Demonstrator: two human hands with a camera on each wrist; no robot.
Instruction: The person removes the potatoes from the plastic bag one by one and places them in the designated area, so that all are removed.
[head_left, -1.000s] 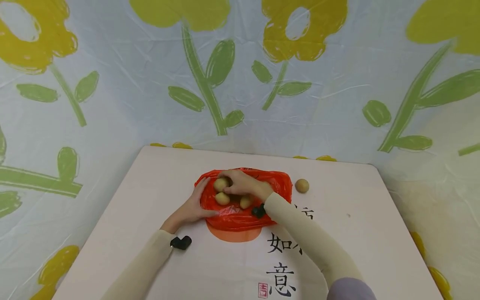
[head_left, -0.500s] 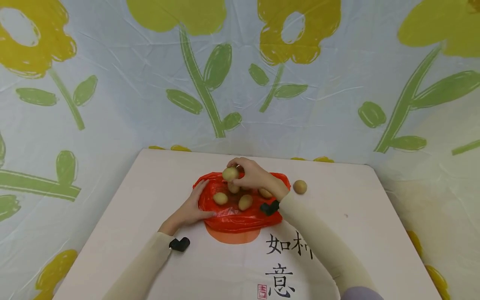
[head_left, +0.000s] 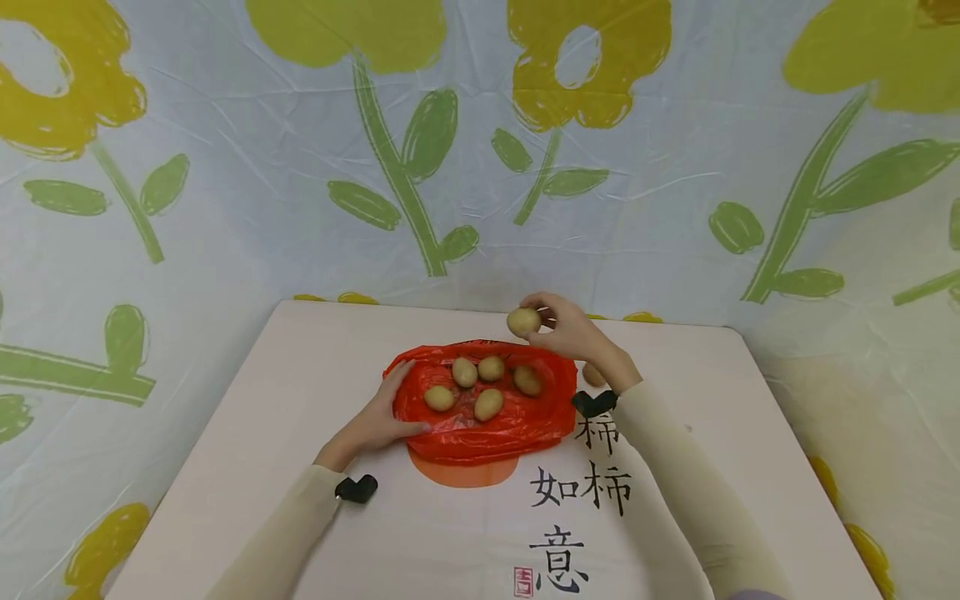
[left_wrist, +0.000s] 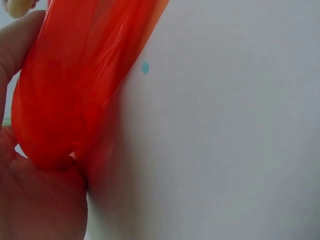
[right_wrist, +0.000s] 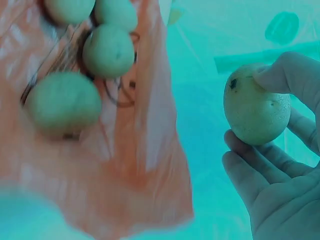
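Black brush characters (head_left: 555, 486) and a small red seal (head_left: 523, 582) on the surface (head_left: 420, 550).
Right of the middle in the lower half of the head view, 柿 (head_left: 597, 433) stands at the top, a second 柿 (head_left: 609, 489) under it, 如 to the left of that one, and 意 (head_left: 558, 560) below 如. The seal, lower left of 意 by the frame's bottom edge, bears one character, seemingly 吉. Black print (head_left: 480, 342) along the far edge of the red bag (head_left: 480, 443) is too small to read; black marks (right_wrist: 132, 85) on it, upper left in the right wrist view, are illegible.
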